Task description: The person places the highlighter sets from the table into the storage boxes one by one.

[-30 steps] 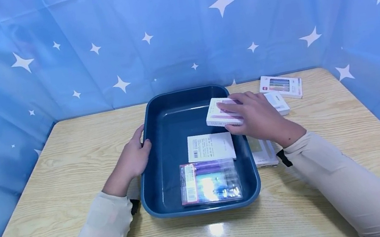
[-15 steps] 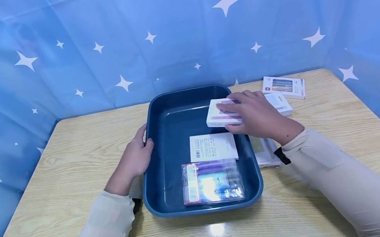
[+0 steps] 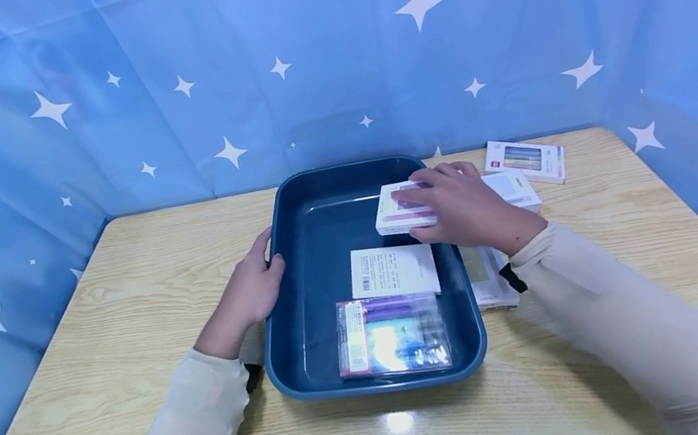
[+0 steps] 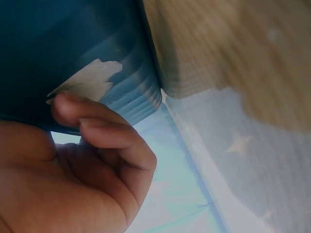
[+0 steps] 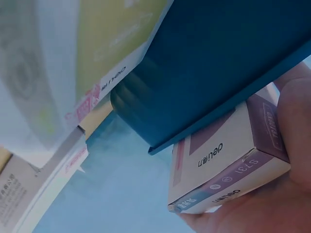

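A dark blue plastic bin (image 3: 306,294) sits mid-table. My left hand (image 3: 251,284) grips its left rim, the curled fingers (image 4: 109,131) lying along the outer wall in the left wrist view. Over the right rim, my right hand (image 3: 461,206) holds a white and purple box (image 3: 393,212), also seen in the right wrist view as a box (image 5: 214,162) marked "deli". Inside the bin lie a white box with printed text (image 3: 393,272) and, nearer me, a clear pack of purple and blue items (image 3: 393,337). The right hand hides part of the held box.
Right of the bin, a flat pack (image 3: 487,279) lies partly under my right forearm. Behind the right hand are a white box (image 3: 514,191) and a windowed box of coloured sticks (image 3: 527,161). A blue star-patterned curtain (image 3: 323,60) borders the wooden table (image 3: 115,349).
My right hand has shifted slightly left over the bin with the box. The left hand keeps its hold on the rim. The whole head view has drifted a little.
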Motion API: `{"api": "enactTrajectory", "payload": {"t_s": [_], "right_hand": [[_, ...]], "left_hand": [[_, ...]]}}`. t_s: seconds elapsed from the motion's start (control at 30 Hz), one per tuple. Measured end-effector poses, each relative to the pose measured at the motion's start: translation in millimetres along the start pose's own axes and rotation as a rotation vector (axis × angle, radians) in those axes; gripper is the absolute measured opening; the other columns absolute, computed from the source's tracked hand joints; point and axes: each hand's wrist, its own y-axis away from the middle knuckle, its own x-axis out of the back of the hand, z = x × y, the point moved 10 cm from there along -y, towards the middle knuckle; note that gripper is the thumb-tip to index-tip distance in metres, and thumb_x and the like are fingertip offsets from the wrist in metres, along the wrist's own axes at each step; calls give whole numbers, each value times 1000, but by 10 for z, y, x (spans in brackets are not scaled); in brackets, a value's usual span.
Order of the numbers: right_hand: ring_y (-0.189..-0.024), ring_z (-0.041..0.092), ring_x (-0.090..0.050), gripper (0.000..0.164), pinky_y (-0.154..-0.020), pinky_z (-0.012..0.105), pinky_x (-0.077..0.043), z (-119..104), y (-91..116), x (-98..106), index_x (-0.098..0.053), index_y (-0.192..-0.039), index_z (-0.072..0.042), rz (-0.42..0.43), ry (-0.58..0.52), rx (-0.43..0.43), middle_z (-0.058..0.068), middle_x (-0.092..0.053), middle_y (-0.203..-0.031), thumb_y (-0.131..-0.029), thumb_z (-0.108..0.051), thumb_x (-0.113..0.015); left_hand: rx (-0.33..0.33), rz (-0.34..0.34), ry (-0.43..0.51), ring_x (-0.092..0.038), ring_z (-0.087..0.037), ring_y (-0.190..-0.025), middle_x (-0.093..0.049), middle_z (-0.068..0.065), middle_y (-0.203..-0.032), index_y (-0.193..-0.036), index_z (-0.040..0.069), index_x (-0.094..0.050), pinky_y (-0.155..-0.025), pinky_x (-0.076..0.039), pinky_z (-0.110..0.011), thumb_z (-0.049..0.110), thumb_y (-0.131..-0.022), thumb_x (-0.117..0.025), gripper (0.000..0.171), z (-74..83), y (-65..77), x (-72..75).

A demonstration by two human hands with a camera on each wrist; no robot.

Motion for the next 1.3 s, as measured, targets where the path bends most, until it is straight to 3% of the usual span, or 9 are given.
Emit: {"api": "enactTrajectory", "payload": {"t_s": [0.27,0.57,0.9,1.3], "right_hand": [[-137,37,-40,64,-107,64,-34,-37,-133,-26,-54,-145,-23,-37,-15,-11,14,-45,-152,-87,-43,-74],[-128,34,-45,62,-108,57,-37,-69,-213,-37,-58,-141,-17,-15,-39,39,16,-51,-145,-86,-41,-75],[-132,35,-43,58,-113,57,-32,-131,-289,-89,-59,-139,-18,-19,-46,73,15,-51,-145,-87,-40,-73],[-128,33,-45,60,-111,56,-34,-217,-356,-153,-59,-139,-17,-28,-57,126,15,-53,-142,-83,-34,-72]], "left_hand": [[-10,4,2,-54,-20,-54,-48,-3,-61,-162,16,-12,-57,-48,-33,28,-108,-31,59,20,-7,-5],[-9,3,-2,-57,-20,-58,-50,-5,-64,-162,17,-12,-59,-50,-31,27,-108,-31,58,20,-9,-1],[-9,5,-8,-58,-20,-59,-50,-5,-65,-162,15,-13,-60,-49,-31,27,-108,-31,58,-3,-7,3],[-13,3,-11,-60,-19,-61,-52,-6,-67,-162,15,-12,-62,-51,-30,27,-108,-30,58,3,1,9]]}}
